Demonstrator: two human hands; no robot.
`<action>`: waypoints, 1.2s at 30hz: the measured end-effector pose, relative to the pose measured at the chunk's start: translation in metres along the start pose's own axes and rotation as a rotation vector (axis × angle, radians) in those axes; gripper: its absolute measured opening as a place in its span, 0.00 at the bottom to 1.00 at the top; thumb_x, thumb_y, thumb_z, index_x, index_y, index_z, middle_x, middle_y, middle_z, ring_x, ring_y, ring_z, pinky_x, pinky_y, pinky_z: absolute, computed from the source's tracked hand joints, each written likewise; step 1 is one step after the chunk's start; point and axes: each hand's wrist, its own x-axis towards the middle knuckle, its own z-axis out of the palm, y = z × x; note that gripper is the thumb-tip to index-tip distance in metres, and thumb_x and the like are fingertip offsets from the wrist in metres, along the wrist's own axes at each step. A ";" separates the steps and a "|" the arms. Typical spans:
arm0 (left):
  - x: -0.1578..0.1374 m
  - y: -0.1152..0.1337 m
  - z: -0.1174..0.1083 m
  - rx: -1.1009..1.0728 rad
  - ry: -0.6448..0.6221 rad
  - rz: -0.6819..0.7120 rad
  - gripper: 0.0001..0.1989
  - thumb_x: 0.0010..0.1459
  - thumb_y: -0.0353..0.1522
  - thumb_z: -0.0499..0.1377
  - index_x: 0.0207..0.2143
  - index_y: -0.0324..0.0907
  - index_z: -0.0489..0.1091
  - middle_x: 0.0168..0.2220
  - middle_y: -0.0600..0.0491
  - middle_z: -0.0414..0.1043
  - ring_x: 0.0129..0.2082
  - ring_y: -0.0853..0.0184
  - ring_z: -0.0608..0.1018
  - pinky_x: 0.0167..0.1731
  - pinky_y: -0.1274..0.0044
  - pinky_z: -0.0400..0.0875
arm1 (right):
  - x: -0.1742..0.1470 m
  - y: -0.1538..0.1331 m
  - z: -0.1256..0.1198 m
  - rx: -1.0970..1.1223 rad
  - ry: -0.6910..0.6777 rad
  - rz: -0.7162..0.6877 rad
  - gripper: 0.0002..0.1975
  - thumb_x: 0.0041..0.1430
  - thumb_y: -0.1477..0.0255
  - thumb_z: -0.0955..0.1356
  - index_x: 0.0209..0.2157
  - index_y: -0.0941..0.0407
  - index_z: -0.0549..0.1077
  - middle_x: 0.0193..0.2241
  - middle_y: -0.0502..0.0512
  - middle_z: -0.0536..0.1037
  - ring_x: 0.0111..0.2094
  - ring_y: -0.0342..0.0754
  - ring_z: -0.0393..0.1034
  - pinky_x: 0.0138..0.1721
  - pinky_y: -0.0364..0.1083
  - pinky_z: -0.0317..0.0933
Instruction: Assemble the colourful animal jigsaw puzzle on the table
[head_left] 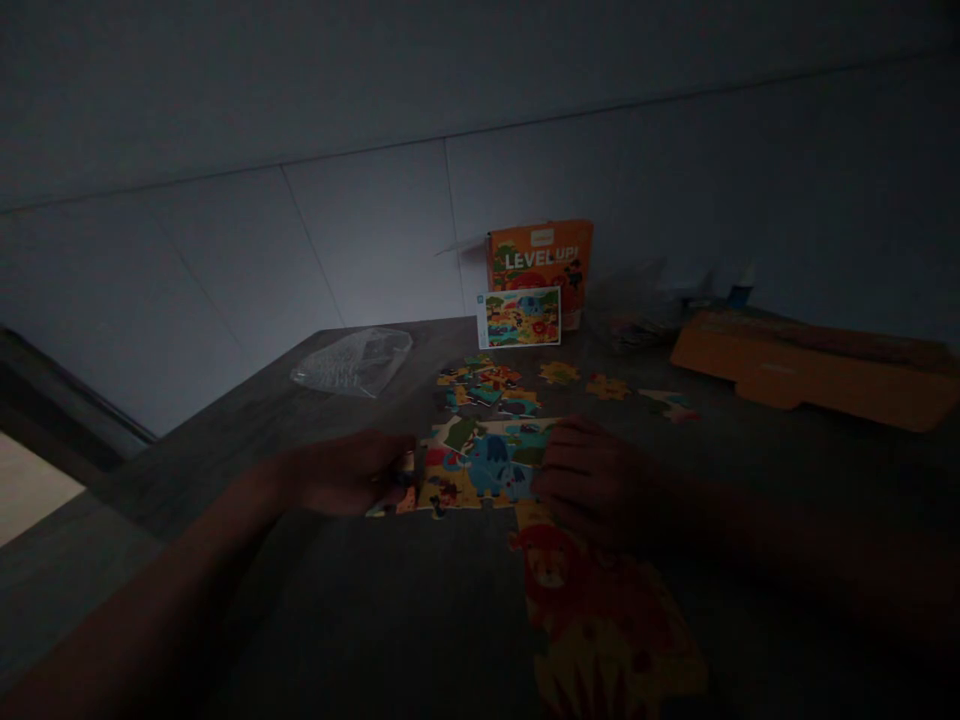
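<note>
A partly joined jigsaw puzzle with a blue elephant lies on the dark table. At its left edge is my left hand, its fingers pinched on a puzzle piece that is partly hidden by them. My right hand lies over the puzzle's right edge, fingers stretched across it and covering part of the picture. Below that hand, a joined section with a red lion runs toward me. Dim light blurs the details of both hands.
Behind the puzzle lie several loose pieces. A picture card leans against an orange puzzle box. A clear plastic bag is at the left, another beside the box. Orange cardboard lies at the right, near the wall.
</note>
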 end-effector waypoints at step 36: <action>0.032 0.012 0.042 -0.376 0.344 0.291 0.51 0.63 0.40 0.63 0.72 0.43 0.29 0.66 0.37 0.59 0.61 0.51 0.70 0.58 0.60 0.69 | -0.002 -0.002 0.002 -0.011 -0.085 0.173 0.08 0.66 0.77 0.63 0.35 0.59 0.73 0.32 0.55 0.75 0.33 0.47 0.67 0.35 0.46 0.57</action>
